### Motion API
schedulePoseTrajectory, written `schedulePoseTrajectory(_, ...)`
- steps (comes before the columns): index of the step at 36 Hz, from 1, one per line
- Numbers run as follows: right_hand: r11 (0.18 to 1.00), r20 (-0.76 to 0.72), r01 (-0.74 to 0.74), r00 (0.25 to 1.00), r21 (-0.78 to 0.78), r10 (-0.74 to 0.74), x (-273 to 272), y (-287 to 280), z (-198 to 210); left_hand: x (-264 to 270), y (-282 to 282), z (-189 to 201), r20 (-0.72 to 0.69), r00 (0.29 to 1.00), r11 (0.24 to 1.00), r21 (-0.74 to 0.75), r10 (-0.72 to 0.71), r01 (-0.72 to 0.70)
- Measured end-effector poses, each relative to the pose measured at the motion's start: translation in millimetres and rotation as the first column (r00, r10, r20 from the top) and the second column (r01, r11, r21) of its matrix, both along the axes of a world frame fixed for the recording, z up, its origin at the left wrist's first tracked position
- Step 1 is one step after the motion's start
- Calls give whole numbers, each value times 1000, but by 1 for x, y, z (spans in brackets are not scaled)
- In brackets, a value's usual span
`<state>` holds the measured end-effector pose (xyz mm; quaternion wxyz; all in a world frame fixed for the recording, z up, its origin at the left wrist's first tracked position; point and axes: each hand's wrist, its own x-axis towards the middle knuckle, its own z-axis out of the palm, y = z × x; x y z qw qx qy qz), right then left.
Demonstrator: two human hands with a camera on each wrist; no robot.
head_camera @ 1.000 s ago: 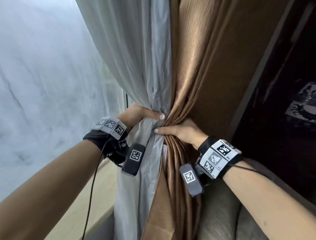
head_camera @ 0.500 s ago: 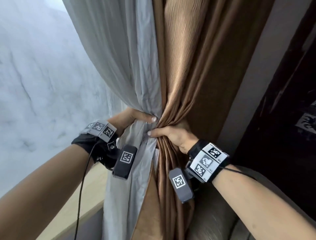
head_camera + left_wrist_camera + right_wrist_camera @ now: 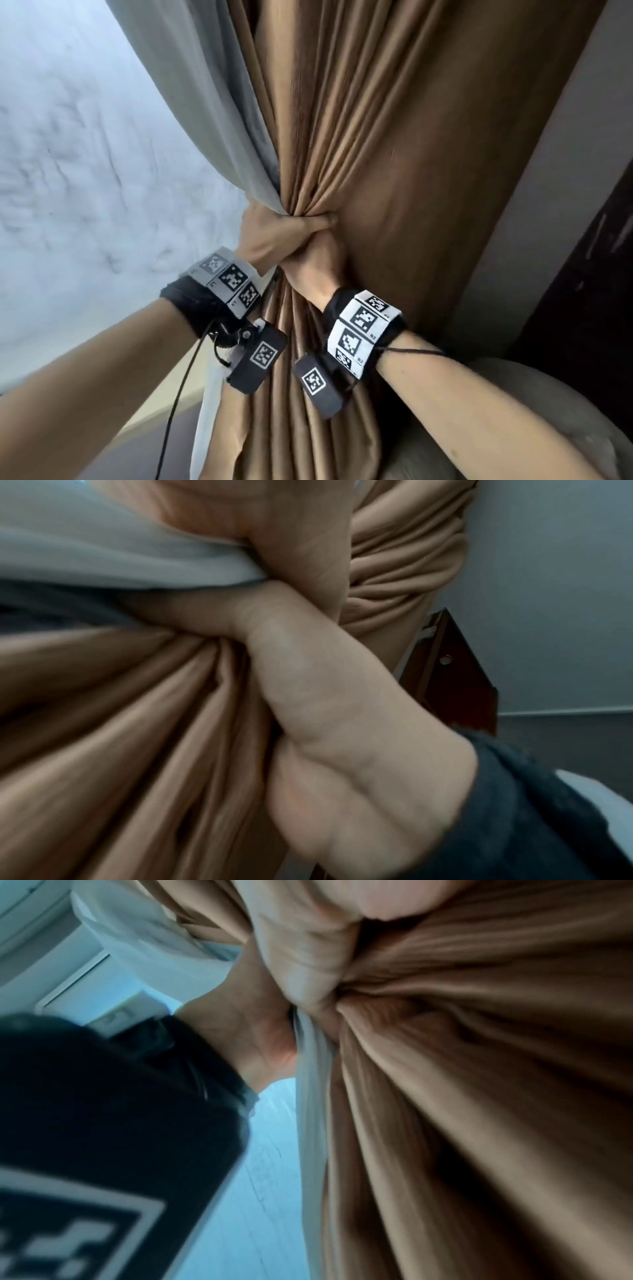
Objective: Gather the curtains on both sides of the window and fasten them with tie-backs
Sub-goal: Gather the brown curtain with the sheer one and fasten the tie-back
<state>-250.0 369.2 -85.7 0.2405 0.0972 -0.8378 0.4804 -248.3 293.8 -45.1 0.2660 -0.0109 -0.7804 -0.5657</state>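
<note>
Left hand (image 3: 274, 236) wraps the gathered waist of the brown curtain (image 3: 370, 144) and the grey sheer curtain (image 3: 205, 102), its thumb laid across the folds — the fingers are hidden behind the cloth. Right hand (image 3: 313, 270) sits just below, touching the left, clenched on the same bundle; its fingertips are buried in the pleats. From the left wrist view the picture is blurred, showing the right hand (image 3: 318, 710) against brown folds (image 3: 120, 723). From the right wrist view, the left hand (image 3: 246, 1031) shows only in part, behind a wrist unit. Both curtains hang at the window's (image 3: 68, 171) right side, beside a pale wall (image 3: 555, 171) — their upper and lower ends are cut off.
</note>
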Motion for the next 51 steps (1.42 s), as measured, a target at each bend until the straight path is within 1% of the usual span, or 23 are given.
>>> schedulePoseTrajectory(2, 997, 48, -59, 997, -58, 61, -4, 5, 0, -4, 0, 0, 26, 999, 999, -13, 39, -39)
schedulePoseTrajectory(3, 985, 95, -100, 989, -138, 114, -1, 8, 1, -5, -2, 1, 43, 998, 999, -10, 45, -44)
schedulePoseTrajectory(5, 941, 164, -201, 954, -273, 251, 1, 18, 5, -9, -6, 3, 88, 996, 1000, -13, 19, -18)
schedulePoseTrajectory(7, 898, 184, -284, 915, -337, 359, 4, 31, 10, -13, -12, 3, 121, 993, 1000, -18, -19, 22)
schedulePoseTrajectory(9, 877, 179, -311, 902, -366, 394, 2, 40, 13, -17, -16, 2, 134, 990, 999, -6, -33, 34)
schedulePoseTrajectory(11, 822, 163, -336, 878, -459, 450, -3, 44, 12, -17, -19, 2, 126, 992, 999, 31, -25, 21)
schedulePoseTrajectory(13, 768, 181, -299, 864, -566, 469, -7, 43, 11, -17, -20, 2, 118, 993, 999, 47, -14, 8)
schedulePoseTrajectory(14, 766, 196, -260, 873, -588, 447, -11, 44, 10, -16, -21, 1, 116, 993, 999, 43, -10, 5)
schedulePoseTrajectory(18, 812, 184, -184, 924, -554, 335, -17, 46, 14, -15, -22, 0, 126, 992, 997, 81, 4, -15)
schedulePoseTrajectory(22, 819, 135, -220, 932, -530, 337, -14, 53, 14, -9, -17, 1, 93, 995, 992, 129, -20, 8)
schedulePoseTrajectory(26, 915, 56, -228, 964, -332, 260, -5, 48, 16, -2, -10, 4, 46, 981, 975, 131, -188, 180)
schedulePoseTrajectory(28, 937, 29, -231, 969, -263, 247, -1, 46, 15, -4, -7, 5, 55, 973, 970, 110, -223, 216)
schedulePoseTrajectory(30, 933, 68, -242, 961, -265, 268, 0, 50, 14, -6, -3, 2, 99, 982, 984, 99, -160, 150)
schedulePoseTrajectory(32, 900, 151, -273, 928, -341, 339, 1, 51, 11, -8, -3, -2, 112, 994, 997, 79, -10, 1)
schedulePoseTrajectory(34, 867, 179, -324, 893, -378, 412, 0, 50, 12, -10, -3, -4, 84, 991, 994, 36, 100, -103)
schedulePoseTrajectory(37, 872, 152, -358, 892, -334, 425, -5, 49, 12, -12, -3, 0, 103, 984, 989, 4, 146, -147)
schedulePoseTrajectory(39, 890, 98, -318, 925, -327, 366, -9, 51, 12, -13, -4, 1, 104, 982, 988, -3, 157, -157)
schedulePoseTrajectory(40, 901, 45, -260, 955, -346, 292, -12, 54, 12, -14, -5, 1, 98, 983, 988, -6, 154, -155)
schedulePoseTrajectory(43, 865, -40, 37, 997, -501, -65, -26, 73, 8, -14, -9, 1, 100, 986, 990, 18, 135, -138)
schedulePoseTrajectory(45, 802, 28, 271, 953, -532, -303, -41, 93, 3, -14, -13, 3, 108, 984, 989, 25, 139, -143)
schedulePoseTrajectory(47, 754, 156, 480, 873, -449, -462, -51, 114, -1, -17, -18, 3, 115, 984, 989, 29, 139, -143)
schedulePoseTrajectory(49, 721, 235, 566, 823, -400, -517, -60, 128, -3, -17, -22, 3, 130, 983, 990, 44, 129, -135)
schedulePoseTrajectory(51, 717, 264, 566, 824, -406, -501, -67, 137, -4, -19, -26, 2, 131, 984, 989, 65, 122, -132)
